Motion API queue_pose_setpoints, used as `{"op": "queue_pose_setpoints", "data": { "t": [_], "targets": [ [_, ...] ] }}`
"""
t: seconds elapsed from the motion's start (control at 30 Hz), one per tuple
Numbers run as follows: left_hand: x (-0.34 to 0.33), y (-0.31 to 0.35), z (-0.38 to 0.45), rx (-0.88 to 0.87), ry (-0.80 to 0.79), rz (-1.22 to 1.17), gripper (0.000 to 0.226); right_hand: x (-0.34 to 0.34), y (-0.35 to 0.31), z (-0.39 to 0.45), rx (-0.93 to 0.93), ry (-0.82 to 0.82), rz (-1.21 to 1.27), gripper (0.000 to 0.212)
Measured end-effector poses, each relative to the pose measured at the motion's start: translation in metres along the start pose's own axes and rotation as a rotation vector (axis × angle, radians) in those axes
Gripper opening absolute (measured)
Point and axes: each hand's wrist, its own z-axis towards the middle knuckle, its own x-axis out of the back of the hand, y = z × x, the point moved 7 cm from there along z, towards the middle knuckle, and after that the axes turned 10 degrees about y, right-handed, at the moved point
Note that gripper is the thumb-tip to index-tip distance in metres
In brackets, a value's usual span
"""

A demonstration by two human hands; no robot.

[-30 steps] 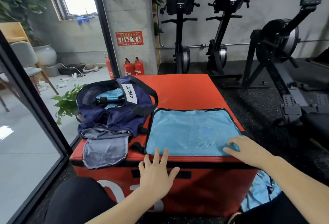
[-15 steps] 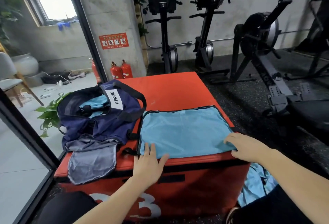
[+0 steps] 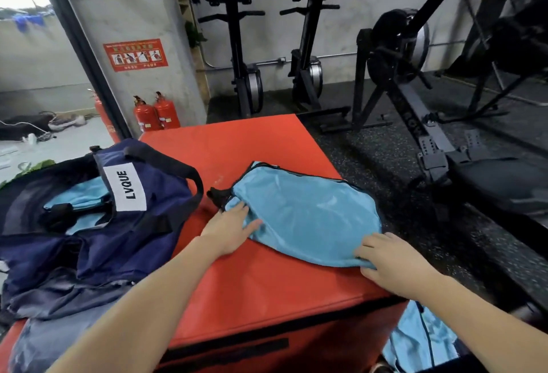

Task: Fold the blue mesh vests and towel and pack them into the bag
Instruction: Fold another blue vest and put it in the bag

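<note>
Blue mesh vest [image 3: 305,218] lies between a person's hands on a red box [image 3: 267,283], left hand [image 3: 228,231] flat on one corner, right hand [image 3: 388,263] pinching the near edge, apparently mid-fold, with the open bag [image 3: 98,224] waiting beside the left hand.

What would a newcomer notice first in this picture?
First, the bright blue vest lying on the big red box, with the left hand on its left edge and the right hand at its near right corner. Next, the navy bag to the left, open, with blue cloth inside.
</note>
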Motion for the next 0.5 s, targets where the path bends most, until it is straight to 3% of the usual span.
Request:
{"op": "queue_pose_setpoints", "data": {
  "t": [0.27, 0.37, 0.5],
  "targets": [
    [0.000, -0.032, 0.118, -0.099, 0.022, -0.011, 0.064, -0.014, -0.042, 0.033, -0.010, 0.069, 0.115, 0.020],
    [-0.003, -0.051, 0.127, 0.019, 0.029, -0.076, 0.067, -0.021, -0.060, 0.044, -0.008, 0.033, 0.124, 0.020],
    [0.005, -0.065, 0.096, 0.169, 0.081, 0.051, 0.065, -0.025, -0.084, 0.060, -0.025, -0.110, 0.111, 0.023]
  ]
}}
